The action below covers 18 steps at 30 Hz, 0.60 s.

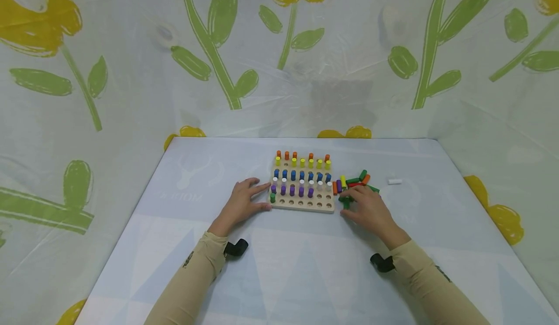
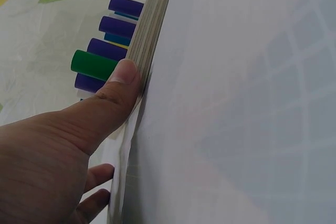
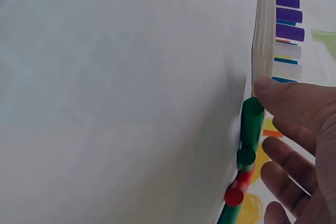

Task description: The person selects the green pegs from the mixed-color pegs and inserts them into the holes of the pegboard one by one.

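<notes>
A wooden pegboard point(image 1: 301, 208) lies on the table with rows of orange, yellow, blue, white and purple pegs standing in its holes. One green peg point(image 2: 93, 65) stands in the front left corner hole. My left hand point(image 1: 241, 203) is at the board's left side, its thumb point(image 2: 122, 85) touching the front corner beside that peg. My right hand point(image 1: 370, 211) hovers at the board's right side, over loose green pegs point(image 3: 252, 121), thumb and fingers spread apart. Nothing shows pinched between them. Part of the loose pile is hidden under this hand.
Loose orange, purple, yellow, red and green pegs lie right of the board, among them a yellow peg point(image 1: 343, 182) and a red peg point(image 3: 234, 195). A white peg point(image 1: 395, 181) lies apart, farther right. Flower-patterned sheeting point(image 1: 279, 116) stands behind the table and at both sides.
</notes>
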{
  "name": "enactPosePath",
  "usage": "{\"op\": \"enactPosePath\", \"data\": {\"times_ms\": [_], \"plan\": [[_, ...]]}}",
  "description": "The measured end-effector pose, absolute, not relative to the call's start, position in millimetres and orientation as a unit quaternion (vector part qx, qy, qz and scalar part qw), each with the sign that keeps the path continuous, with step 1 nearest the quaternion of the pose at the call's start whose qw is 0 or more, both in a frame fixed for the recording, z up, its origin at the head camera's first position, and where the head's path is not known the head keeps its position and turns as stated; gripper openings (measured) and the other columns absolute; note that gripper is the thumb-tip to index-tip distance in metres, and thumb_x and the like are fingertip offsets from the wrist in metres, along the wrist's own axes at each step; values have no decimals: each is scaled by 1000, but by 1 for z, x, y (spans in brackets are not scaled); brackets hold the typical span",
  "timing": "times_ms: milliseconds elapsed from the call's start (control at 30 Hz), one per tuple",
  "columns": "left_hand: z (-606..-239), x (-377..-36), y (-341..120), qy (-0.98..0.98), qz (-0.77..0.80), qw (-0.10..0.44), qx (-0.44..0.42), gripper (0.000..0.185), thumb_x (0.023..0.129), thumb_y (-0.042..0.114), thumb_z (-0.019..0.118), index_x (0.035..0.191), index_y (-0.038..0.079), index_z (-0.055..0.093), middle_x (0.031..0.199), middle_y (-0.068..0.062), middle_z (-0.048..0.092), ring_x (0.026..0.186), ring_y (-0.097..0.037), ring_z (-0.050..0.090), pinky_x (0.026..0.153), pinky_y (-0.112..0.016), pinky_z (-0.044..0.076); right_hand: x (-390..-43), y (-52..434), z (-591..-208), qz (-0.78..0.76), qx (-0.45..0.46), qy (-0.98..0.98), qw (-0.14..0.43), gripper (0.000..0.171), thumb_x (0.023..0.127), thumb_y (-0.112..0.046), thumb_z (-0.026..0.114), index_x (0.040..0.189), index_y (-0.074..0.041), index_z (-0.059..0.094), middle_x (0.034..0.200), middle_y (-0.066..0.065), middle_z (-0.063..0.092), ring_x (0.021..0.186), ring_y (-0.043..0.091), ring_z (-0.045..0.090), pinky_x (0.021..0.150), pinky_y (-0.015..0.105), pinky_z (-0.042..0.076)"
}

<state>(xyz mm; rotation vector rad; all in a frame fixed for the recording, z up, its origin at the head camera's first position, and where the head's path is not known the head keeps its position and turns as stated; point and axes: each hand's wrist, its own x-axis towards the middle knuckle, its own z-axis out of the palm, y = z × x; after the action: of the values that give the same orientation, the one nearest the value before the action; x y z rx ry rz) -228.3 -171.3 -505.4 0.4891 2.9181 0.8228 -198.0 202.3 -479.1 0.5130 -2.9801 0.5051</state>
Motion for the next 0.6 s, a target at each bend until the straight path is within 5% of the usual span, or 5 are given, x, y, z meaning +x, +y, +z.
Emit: {"op": "enactPosePath", "data": {"times_ms": [433,600], "plan": [[-504,-228,-170,951,266,39,154,73,86,47,79,150,26,52,157,-16,40,149,-37,29,125,-57,9,-199,207,-483,168,160,-973,17,49,85,-25,84,127,-7,67,125,18,65,117,38,58,104,64,42],[-504,-227,-171,952,261,41,155,73,86,47,80,151,26,52,156,-17,40,149,-38,30,124,-58,10,-198,206,-482,181,151,-972,12,52,86,-28,83,130,-6,65,114,13,68,107,33,60,100,61,46]]}}
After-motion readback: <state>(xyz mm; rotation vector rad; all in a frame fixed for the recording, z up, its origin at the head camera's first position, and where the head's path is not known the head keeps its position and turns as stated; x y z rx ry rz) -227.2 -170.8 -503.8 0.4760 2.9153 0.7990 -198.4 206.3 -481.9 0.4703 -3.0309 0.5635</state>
